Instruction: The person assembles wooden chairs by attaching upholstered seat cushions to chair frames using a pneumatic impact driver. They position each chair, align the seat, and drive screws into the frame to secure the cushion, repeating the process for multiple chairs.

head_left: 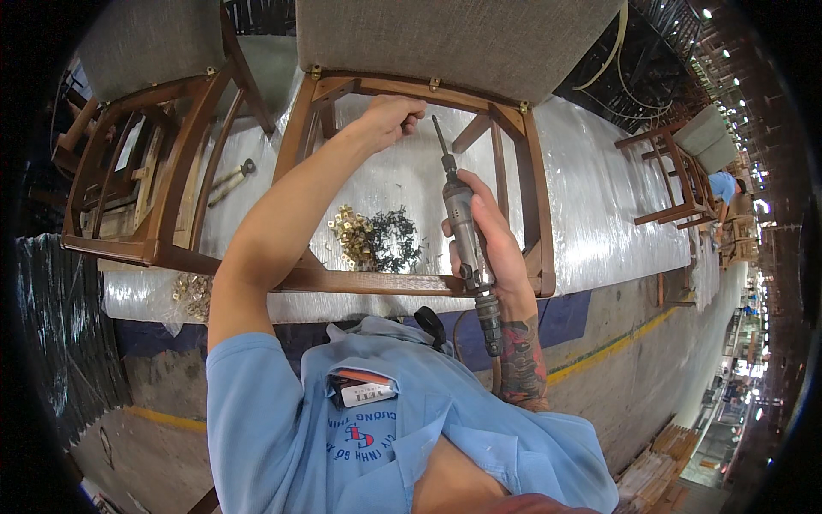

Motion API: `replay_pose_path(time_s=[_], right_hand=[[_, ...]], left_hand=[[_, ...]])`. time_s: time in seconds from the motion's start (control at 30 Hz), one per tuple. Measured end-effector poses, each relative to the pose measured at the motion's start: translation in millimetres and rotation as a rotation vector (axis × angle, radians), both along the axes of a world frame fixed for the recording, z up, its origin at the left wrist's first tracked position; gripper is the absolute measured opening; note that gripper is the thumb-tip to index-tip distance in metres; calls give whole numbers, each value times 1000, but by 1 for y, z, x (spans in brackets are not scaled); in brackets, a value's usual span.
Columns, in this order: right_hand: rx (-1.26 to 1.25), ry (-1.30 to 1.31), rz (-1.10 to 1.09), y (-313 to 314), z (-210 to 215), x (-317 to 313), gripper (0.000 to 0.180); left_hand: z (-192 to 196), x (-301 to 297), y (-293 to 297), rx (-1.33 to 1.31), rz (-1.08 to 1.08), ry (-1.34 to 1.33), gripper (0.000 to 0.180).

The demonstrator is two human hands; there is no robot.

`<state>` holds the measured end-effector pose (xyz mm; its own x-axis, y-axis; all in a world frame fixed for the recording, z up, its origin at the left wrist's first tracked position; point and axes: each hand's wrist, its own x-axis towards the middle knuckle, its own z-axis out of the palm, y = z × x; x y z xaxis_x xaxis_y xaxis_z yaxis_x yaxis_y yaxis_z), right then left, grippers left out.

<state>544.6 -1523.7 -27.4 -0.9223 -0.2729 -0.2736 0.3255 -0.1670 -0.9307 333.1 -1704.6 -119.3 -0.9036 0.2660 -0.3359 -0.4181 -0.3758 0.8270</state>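
A long tabletop (599,197) wrapped in shiny plastic film is stretching away through a large workshop, with more chairs sitting further along it. Nearest the person, the right hand (492,248) is clenching its grip around a slim pneumatic screwdriver (467,240), bit pointing up toward the frame of the upturned wooden chair (411,171). Just beyond, a heap of brass brackets (351,236) and dark screws (396,240) is lying on the film inside the frame. Further still, the left hand (390,120) is pinching something small against the top rail, its grip closed; what it is holding is too small to tell. The bit could be slipping off a screw head and gouging the wood, or nicking those fingers, if the driver is tilting.
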Motion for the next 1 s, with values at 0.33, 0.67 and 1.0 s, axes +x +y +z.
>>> replay_pose_path(time_s=[0.33,0.67,1.0], right_hand=[[-23,-1,8,0,2,-3,49],[-39,1,36,2,8,-4,49],[171,126,-134,-21,-5,-36,48]], left_hand=[[13,10,0,22,-193,60,28],[19,5,-8,23,-247,93,36],[-15,-12,26,-93,174,-125,52]])
